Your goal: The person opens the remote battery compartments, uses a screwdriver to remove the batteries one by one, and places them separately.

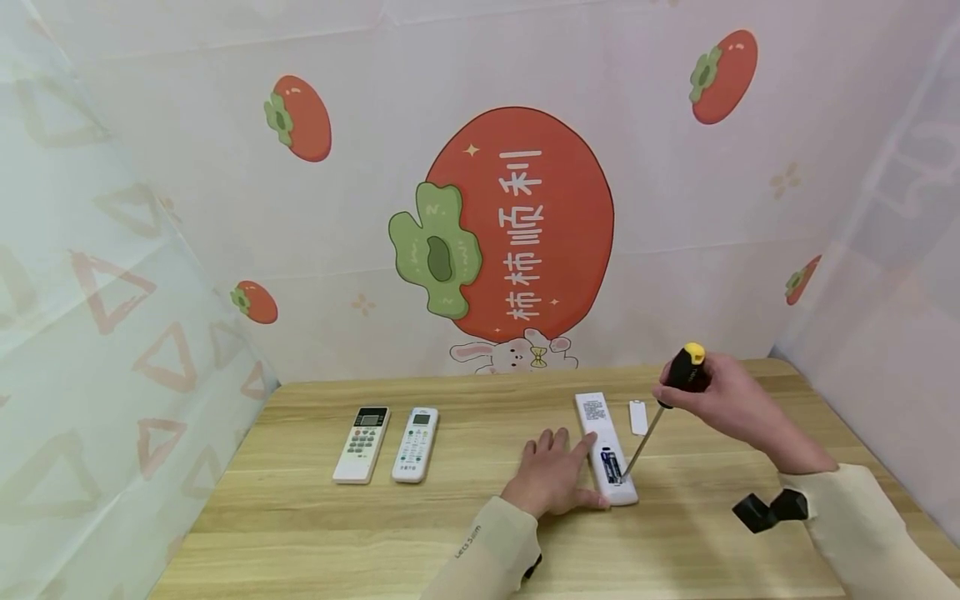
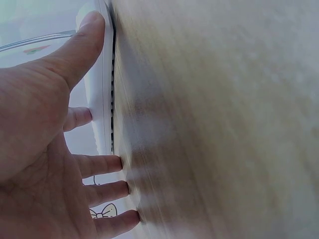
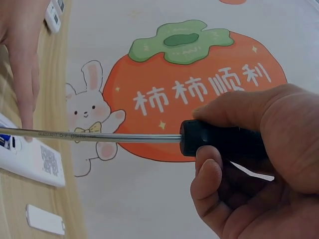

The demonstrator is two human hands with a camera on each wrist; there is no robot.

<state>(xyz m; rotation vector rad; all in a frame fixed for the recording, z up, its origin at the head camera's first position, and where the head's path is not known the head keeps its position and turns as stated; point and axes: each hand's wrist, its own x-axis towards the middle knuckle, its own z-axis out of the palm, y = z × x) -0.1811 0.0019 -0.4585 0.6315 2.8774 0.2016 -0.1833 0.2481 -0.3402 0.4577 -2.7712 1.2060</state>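
A white remote control [image 1: 594, 414] lies back side up on the table, its battery compartment uncovered with dark blue batteries [image 1: 612, 465] inside. My left hand [image 1: 553, 475] rests against its left side, thumb near the lower end and fingers spread, as the left wrist view also shows. In my right hand [image 1: 723, 400] I grip the black and yellow handle of a screwdriver [image 3: 99, 135]. Its metal shaft slants down to the lower end of the battery compartment; whether the tip touches a battery I cannot tell. A small white battery cover [image 1: 637, 417] lies just right of the remote.
Two more white remotes lie face up on the left of the wooden table [image 1: 300, 533]: one with a dark top [image 1: 362, 446] and a slimmer one [image 1: 416, 445]. Behind the table stands a backdrop [image 1: 360, 217] printed with persimmons, and a patterned sheet hangs at the left.
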